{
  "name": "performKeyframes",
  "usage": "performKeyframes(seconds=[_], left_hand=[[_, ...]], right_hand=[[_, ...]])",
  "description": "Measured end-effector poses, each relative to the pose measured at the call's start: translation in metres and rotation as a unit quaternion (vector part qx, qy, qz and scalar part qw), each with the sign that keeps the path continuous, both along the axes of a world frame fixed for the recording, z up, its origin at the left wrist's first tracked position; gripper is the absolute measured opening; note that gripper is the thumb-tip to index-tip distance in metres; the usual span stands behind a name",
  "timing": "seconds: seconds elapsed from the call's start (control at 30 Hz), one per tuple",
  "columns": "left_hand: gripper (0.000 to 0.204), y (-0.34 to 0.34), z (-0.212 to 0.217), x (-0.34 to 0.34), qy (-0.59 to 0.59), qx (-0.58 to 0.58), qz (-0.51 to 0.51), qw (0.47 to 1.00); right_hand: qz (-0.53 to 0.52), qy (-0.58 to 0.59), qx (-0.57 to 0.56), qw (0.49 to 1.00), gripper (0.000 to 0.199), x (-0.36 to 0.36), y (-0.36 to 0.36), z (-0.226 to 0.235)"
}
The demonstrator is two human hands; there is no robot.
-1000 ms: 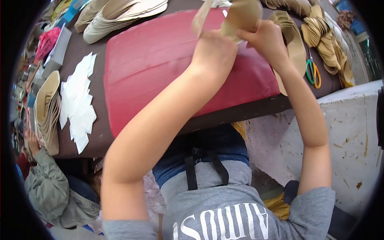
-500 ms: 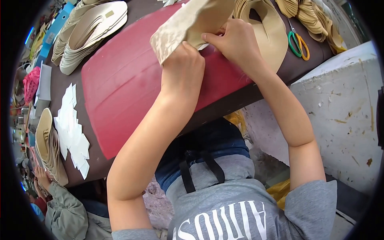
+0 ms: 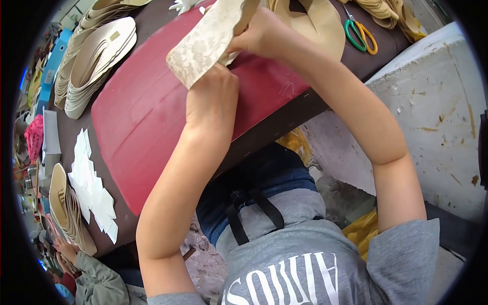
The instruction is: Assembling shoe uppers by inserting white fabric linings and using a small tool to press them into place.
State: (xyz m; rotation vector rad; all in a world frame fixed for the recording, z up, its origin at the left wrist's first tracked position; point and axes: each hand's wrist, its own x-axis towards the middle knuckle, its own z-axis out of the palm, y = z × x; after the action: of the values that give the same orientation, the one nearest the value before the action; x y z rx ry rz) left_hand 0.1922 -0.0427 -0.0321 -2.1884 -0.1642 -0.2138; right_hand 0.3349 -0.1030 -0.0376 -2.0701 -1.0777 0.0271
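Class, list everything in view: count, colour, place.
Patterned piece: one, cream, upper centre
Mat: one, red, on table
Table: one, brown, under mat
Scissors: one, green-orange handles, upper right
Stacks: several, beige, around mat
Flat pieces: many, white, left
Box: one, blue, upper left
Bundle: one, pink, left
Block: one, white, right
Sheeting: some, yellow, lower right
Co-worker's sleeve: one, greenish, lower left
Shirt: one, grey, lower centre
Left hand: one, bare, holding piece
Right hand: one, bare, holding piece

You have bright, diffuse light; the pale patterned piece point(image 3: 201, 51) shows clearly. Note sheen on the red mat point(image 3: 147, 117), shadow beneath the table point(image 3: 284, 124), black fisheye corners.
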Motion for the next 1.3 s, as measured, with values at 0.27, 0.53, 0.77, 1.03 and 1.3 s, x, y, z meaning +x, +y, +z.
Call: performKeyframes(seconds=[0.27,0.53,0.77,1.03,1.3], left_hand=[[0.008,-0.002,0.001,0.004,-0.006,0.050,0.001,0.999],[0.001,0.007,-0.009,0.021,0.031,-0.022,0.025,0.999],[0.007,-0.006,0.008,0.021,0.081,0.001,0.059,0.995],[0.011,0.002,-0.005,0.039,-0.051,-0.138,-0.029,0.989],[0.013,0.049,0.030,0.002,0.085,-0.201,-0.086,0.972]], right_hand=[[-0.053,-0.017,-0.068,0.996,0.017,-0.008,-0.006,0.011],[-0.005,-0.006,-0.064,0.998,0.025,0.005,-0.009,0.002],[-0.065,0.003,-0.014,0.998,0.025,0.030,-0.021,-0.006],[-0.080,-0.093,-0.075,0.990,0.030,0.022,-0.028,-0.006],[-0.012,-0.184,-0.146,0.972,0.023,-0.015,-0.060,0.066]])
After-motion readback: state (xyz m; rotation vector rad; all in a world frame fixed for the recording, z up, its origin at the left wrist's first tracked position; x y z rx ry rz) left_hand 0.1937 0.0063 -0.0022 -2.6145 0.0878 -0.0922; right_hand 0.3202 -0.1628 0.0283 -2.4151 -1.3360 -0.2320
